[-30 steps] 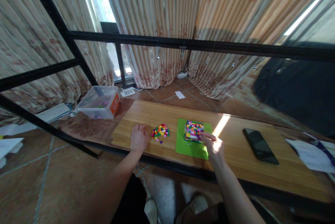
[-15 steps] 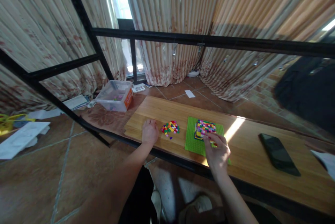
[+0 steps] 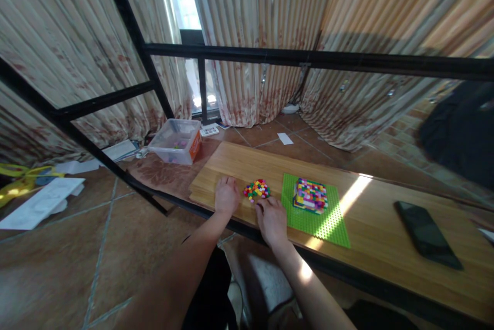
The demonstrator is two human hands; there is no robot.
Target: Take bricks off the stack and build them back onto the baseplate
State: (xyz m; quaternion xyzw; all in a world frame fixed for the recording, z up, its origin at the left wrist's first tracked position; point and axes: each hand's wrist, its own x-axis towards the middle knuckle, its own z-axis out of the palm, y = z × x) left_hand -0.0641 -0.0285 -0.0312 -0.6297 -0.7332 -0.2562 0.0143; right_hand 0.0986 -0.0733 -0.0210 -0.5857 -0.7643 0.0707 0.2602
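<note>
A small pile of colourful toy building bricks [image 3: 257, 190] lies on the wooden bench top [image 3: 235, 160]. My left hand [image 3: 227, 195] rests palm down on the wood just left of the pile, fingers loosely bent, with nothing seen in it. At the near right edge of the pile is my right hand [image 3: 272, 219], thumb and fingertips drawn together low at the wood, where a loose brick lay; the fingers mostly hide what is between them. To its right, a multicoloured block of stacked bricks [image 3: 310, 196] stands on a green studded baseplate [image 3: 335, 232].
A black phone [image 3: 428, 235] lies on the bench's right part. Beyond the left end, a clear plastic box [image 3: 173, 152] with a few bricks stands on the floor. A black metal rail [image 3: 247, 54] crosses in front of the curtains [image 3: 262, 5]. White paper [image 3: 284, 138] lies on the floor.
My right hand has left the brick block and moved left to the pile, uncovering the block and baseplate. My left hand stays beside the pile. The view has shifted slightly.
</note>
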